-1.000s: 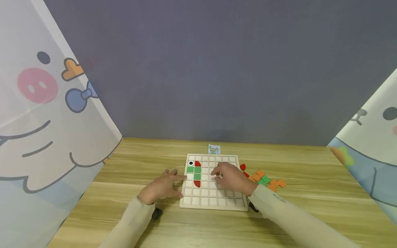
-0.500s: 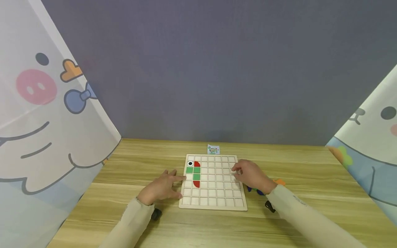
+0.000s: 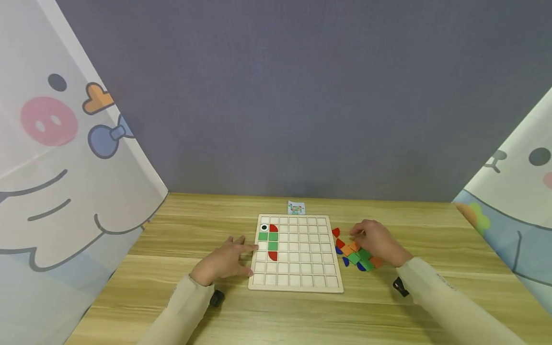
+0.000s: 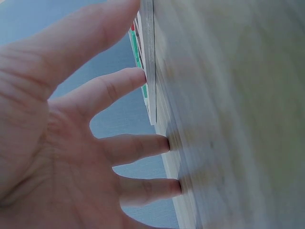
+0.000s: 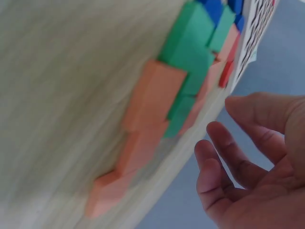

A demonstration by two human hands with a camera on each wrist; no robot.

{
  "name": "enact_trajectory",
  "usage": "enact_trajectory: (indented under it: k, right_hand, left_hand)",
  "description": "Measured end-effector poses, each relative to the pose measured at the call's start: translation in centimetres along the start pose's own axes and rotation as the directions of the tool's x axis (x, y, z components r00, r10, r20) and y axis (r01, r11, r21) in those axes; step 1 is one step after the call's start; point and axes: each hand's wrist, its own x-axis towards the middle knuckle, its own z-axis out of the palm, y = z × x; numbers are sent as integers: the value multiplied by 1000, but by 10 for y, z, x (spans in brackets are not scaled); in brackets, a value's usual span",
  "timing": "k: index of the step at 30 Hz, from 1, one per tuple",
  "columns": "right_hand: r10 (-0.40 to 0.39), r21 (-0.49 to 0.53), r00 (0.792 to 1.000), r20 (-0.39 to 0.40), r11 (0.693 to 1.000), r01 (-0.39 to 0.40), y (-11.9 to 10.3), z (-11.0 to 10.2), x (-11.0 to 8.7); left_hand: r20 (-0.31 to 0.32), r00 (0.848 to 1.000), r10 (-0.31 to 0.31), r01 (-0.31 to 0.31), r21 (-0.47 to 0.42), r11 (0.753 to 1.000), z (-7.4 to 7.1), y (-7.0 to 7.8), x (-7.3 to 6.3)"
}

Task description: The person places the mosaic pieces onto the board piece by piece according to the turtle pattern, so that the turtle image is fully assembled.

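Note:
A wooden grid board (image 3: pixel 306 275) lies on the table. In its upper left sit a white eye tile (image 3: pixel 264 227), red quarter-round tiles (image 3: pixel 273 256) and green square tiles (image 3: pixel 273 246). My left hand (image 3: pixel 224 261) spreads its fingers at the board's left edge; in the left wrist view thumb and forefinger touch that edge, while other fingertips (image 4: pixel 159 143) meet the table. Over the loose pile right of the board hovers my right hand (image 3: pixel 377 242), fingers loosely bent, nothing between them. Green pieces (image 5: pixel 188 40) and orange pieces (image 5: pixel 155 93) lie below it.
Blue pieces (image 3: pixel 346 261) and loose red pieces (image 3: pixel 336 232) lie between board and pile. A small picture card (image 3: pixel 296 207) rests behind the board. A grey wall panel (image 3: pixel 302 120) rises at the table's back edge.
My right hand has moved right, from above the board to over the loose pieces, uncovering the grid. The left hand has stayed at the board's left edge.

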Motion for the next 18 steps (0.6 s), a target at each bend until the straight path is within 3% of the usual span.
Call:
enact_trajectory:
  k: [9, 14, 18]
  right_hand:
    - [-67, 58, 994, 82, 996, 62, 0, 4, 9]
    - [-50, 118, 985, 167, 993, 31, -5, 8, 20]
    - [-7, 114, 982, 189, 993, -14, -6, 9, 25]
  left_hand:
    - [-3, 1000, -11, 11, -1, 1000, 1, -3, -1]
    - [-5, 1000, -2, 2, 0, 1000, 2, -3, 0]
    - [-5, 1000, 2, -2, 2, 1000, 3, -3, 1]
